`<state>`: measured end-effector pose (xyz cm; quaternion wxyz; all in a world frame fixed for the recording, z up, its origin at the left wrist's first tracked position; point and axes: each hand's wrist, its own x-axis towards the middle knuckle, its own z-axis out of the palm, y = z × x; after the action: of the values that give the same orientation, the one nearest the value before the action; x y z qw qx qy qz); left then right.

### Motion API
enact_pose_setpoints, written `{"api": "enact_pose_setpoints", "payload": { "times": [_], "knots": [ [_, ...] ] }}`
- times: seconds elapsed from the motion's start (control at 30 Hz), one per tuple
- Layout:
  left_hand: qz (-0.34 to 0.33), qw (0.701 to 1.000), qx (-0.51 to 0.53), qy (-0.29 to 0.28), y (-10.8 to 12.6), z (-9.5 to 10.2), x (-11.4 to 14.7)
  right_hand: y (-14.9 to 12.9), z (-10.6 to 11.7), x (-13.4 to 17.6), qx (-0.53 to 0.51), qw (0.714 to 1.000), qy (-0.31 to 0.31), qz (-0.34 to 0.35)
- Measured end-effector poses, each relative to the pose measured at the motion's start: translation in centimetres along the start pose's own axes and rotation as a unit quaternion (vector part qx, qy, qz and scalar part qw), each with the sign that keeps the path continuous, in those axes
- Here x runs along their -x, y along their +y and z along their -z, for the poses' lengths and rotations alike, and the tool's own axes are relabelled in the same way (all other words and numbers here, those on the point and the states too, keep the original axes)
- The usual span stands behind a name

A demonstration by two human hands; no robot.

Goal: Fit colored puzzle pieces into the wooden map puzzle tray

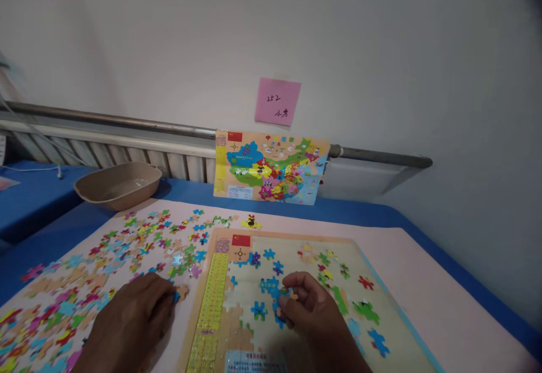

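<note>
My right hand (311,308) is over the puzzle board (313,249), its thumb and forefinger pinched on a small puzzle piece (293,294) that shows orange and is mostly covered. Just under those fingers lie blue pieces (269,286) on the board. My left hand (131,319) rests at the board's left, fingers curled down onto a blue-and-tan puzzle piece (180,293); its fingertips are partly hidden. Along the board's left side runs a yellow printed strip (207,299), with tan edge pieces (239,330) beside it. More loose pieces, such as a green one (367,312), lie on its right half.
Many mixed loose pieces (84,288) spread over the pale pink tabletop to the left. A beige basin (121,184) stands at the back left. A printed map picture (271,167) hangs from a metal rail (381,157), below a pink note (278,101) on the wall.
</note>
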<state>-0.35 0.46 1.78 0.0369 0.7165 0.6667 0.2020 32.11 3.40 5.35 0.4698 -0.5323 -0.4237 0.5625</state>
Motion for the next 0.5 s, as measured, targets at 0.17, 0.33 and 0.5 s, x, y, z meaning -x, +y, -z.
{"api": "enact_pose_setpoints", "payload": {
  "times": [0.17, 0.33, 0.5],
  "knots": [
    [0.037, 0.999, 0.002, -0.03, 0.53, 0.85, -0.46, 0.13, -0.66, 0.4, 0.001, 1.0, -0.018, -0.001],
    [0.047, 0.998, -0.01, -0.029, 0.49, 1.04, -0.5, 0.3, -0.93, 0.49, 0.003, 1.0, -0.016, 0.004],
    [0.032, 0.999, -0.015, -0.017, 0.07, 0.71, -0.39, 0.56, -1.05, 0.34, -0.001, 1.0, -0.009, -0.004]
  ]
}}
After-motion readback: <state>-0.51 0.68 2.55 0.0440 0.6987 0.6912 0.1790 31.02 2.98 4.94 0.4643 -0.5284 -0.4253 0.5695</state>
